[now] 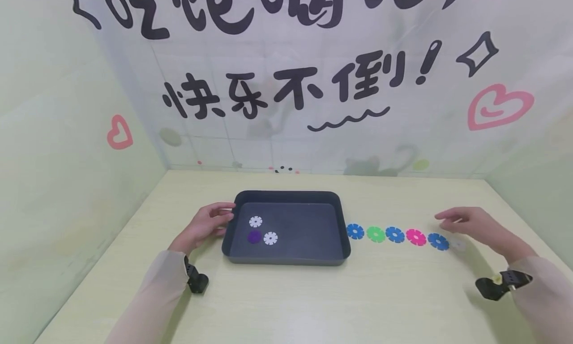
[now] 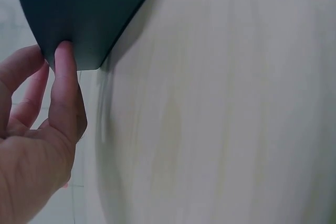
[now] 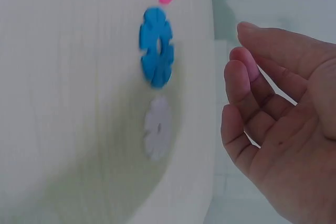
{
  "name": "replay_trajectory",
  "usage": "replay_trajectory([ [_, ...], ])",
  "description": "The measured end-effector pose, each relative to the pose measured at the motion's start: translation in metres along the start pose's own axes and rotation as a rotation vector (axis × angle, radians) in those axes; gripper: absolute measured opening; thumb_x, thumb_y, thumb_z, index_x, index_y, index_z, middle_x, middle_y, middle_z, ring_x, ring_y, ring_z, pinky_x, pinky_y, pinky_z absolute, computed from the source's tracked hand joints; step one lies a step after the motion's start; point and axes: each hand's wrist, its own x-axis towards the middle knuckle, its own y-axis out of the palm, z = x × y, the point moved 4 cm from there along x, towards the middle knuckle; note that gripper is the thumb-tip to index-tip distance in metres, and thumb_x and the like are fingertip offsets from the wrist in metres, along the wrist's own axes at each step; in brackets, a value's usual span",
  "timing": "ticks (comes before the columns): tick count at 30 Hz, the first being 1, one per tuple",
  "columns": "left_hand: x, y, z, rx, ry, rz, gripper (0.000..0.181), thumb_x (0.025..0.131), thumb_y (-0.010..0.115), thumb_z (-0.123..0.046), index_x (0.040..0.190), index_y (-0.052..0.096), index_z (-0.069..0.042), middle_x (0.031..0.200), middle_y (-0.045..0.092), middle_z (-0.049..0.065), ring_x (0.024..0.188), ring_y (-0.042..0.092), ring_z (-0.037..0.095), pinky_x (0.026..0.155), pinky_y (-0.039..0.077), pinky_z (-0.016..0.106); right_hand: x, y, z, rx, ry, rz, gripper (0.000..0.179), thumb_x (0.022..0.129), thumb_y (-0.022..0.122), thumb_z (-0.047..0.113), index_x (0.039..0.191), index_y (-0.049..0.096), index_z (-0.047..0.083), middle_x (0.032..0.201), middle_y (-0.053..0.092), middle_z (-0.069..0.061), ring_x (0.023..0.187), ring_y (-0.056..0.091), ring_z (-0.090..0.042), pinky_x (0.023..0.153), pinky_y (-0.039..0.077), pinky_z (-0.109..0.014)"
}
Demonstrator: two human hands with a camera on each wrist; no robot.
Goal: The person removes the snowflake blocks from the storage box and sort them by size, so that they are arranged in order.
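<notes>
In the head view, a dark grey tray (image 1: 286,261) holds two white snowflake discs (image 1: 270,238) and a purple disc (image 1: 254,236) towards its left side. My left hand (image 1: 205,227) touches the tray's left side with its fingertips; the left wrist view has the fingers (image 2: 64,85) against the dark outer wall. From the tray's right edge runs a row of notched discs: blue (image 1: 355,231), green (image 1: 376,234), another blue, pink (image 1: 416,237), a third blue, then white (image 3: 158,129) at the end. Above the white one, my right hand (image 1: 476,229) hovers with loosely bent fingers, holding nothing.
The pale wooden table (image 1: 295,304) carries the tray and the row. Behind it stands a printed white backdrop (image 1: 286,140) with black characters and pink hearts, and light side panels flank the table. A small black camera sits on each wrist.
</notes>
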Motion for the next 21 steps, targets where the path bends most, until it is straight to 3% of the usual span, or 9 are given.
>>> replay_trajectory([
  [3,0.000,-0.001,0.000,-0.002,0.005,0.002,0.046,0.089,0.058,-0.007,0.132,0.044,0.002,0.119,0.049,0.023,0.089,0.059,0.017,0.072,0.054,0.029,0.013,0.007,0.029,0.026,-0.061,0.016,0.038,0.087,0.064,0.019,0.116,0.058,-0.005,0.095,0.062,-0.010,0.083,0.057,-0.020,0.068,0.051,-0.025],
  [12,0.002,0.000,0.001,-0.012,0.018,-0.001,0.045,0.089,0.058,-0.005,0.131,0.044,0.003,0.117,0.051,0.024,0.088,0.060,0.017,0.071,0.054,0.030,0.056,0.049,0.112,0.185,-0.229,0.108,0.034,0.087,0.064,0.015,0.115,0.059,-0.003,0.091,0.062,-0.011,0.085,0.059,-0.028,0.072,0.052,-0.026],
  [21,0.001,0.001,0.001,-0.022,0.019,0.001,0.046,0.089,0.057,-0.004,0.132,0.043,0.003,0.118,0.049,0.025,0.089,0.060,0.018,0.073,0.054,0.030,0.100,0.091,0.197,0.255,-0.401,0.227,0.026,0.085,0.065,0.010,0.109,0.063,-0.001,0.087,0.063,-0.006,0.079,0.058,-0.018,0.072,0.050,-0.031],
])
